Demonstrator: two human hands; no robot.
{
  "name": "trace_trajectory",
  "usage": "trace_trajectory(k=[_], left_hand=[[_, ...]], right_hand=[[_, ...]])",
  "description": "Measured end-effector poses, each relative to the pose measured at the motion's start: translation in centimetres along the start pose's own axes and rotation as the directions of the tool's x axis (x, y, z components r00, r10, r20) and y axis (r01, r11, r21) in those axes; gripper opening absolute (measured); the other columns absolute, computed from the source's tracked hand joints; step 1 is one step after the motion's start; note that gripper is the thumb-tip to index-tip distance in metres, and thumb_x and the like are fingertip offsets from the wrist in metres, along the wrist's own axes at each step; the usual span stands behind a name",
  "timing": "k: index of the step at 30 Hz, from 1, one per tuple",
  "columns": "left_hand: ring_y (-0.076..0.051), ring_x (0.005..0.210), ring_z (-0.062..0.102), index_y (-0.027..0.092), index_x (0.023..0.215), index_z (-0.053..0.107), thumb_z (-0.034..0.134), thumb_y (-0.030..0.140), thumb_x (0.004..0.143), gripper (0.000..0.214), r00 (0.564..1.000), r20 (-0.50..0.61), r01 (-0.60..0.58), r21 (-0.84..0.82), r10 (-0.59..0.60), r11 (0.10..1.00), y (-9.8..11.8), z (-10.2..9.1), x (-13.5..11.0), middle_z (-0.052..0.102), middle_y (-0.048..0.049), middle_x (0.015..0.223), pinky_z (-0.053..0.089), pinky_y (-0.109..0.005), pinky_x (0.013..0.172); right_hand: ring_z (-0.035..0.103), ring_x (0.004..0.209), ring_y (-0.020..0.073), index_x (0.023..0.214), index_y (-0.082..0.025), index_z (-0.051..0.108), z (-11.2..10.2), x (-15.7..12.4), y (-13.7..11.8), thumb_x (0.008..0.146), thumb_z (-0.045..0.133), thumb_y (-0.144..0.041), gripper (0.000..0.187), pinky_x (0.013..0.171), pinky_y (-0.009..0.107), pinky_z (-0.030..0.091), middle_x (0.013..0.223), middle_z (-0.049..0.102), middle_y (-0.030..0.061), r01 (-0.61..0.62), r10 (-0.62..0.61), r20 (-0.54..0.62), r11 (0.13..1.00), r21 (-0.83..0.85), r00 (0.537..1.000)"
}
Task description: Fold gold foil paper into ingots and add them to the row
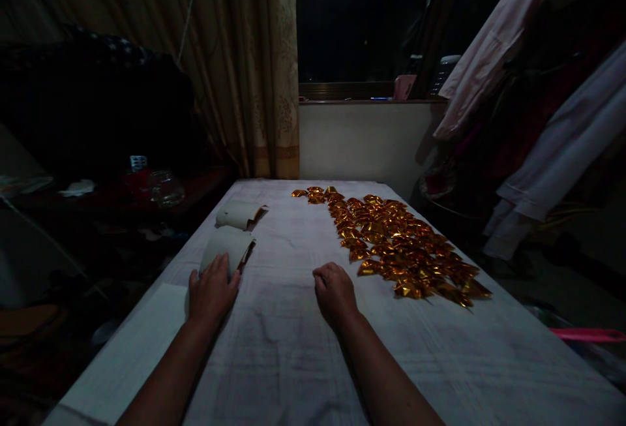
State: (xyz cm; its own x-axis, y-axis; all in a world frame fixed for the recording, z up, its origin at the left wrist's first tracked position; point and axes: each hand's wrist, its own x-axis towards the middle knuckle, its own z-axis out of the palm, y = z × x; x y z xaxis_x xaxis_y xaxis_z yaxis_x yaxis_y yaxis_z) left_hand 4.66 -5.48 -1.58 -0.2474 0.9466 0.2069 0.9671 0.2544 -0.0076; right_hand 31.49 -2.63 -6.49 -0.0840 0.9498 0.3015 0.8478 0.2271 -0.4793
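Observation:
My left hand lies with fingers apart on the near edge of a curled stack of grey-green paper, touching its surface. Just beyond it is a second curled stack of the same paper, arched up from the cloth. My right hand rests on the table with its fingers curled closed; whatever it may hold is hidden. To its right spreads a large group of shiny gold folded foil pieces, with a few more foil pieces at the far edge.
A pale checked cloth covers the table. On the left stands a dark side table with a glass jar. Hanging clothes are close on the right, above a pink handle. A curtain and window sill lie beyond.

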Motion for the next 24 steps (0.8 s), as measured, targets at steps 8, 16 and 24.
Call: trace_trajectory(k=[8,16,24], left_hand=[[-0.029,0.099,0.071,0.019,0.099,0.073,0.035,0.026,0.098,0.039,0.997,-0.009,-0.078,-0.002,0.078,0.997,-0.8,-2.2,0.3,0.077,-0.0140,0.106,0.044,-0.041,0.097],[-0.032,0.087,0.071,0.020,0.100,0.073,0.037,0.038,0.097,0.040,0.998,-0.063,0.031,0.040,-0.028,0.999,-1.5,-5.9,1.7,0.076,-0.0152,0.099,0.044,-0.034,0.066],[-0.030,0.089,0.071,0.024,0.111,0.070,0.045,0.041,0.097,0.033,0.990,-0.135,0.014,-0.083,-0.026,0.996,1.6,-8.3,1.3,0.077,-0.0093,0.100,0.040,-0.031,0.064]], right_hand=[[0.063,0.094,0.0183,0.092,-0.023,0.077,-0.3,-0.4,0.0,0.091,0.057,-0.014,0.022,0.087,0.025,0.041,0.096,0.072,0.0047,0.001,-0.002,0.005,1.000,0.013,1.000],[0.063,0.093,0.0183,0.089,-0.023,0.077,-0.3,-0.5,0.2,0.089,0.057,-0.014,0.022,0.087,0.026,0.042,0.093,0.071,0.0044,-0.002,0.004,-0.024,0.997,0.083,1.000],[0.065,0.094,0.0196,0.092,-0.022,0.077,-0.1,-0.7,0.3,0.084,0.056,-0.014,0.023,0.089,0.028,0.047,0.095,0.072,0.0061,-0.024,0.057,-0.114,0.963,0.268,0.992]])
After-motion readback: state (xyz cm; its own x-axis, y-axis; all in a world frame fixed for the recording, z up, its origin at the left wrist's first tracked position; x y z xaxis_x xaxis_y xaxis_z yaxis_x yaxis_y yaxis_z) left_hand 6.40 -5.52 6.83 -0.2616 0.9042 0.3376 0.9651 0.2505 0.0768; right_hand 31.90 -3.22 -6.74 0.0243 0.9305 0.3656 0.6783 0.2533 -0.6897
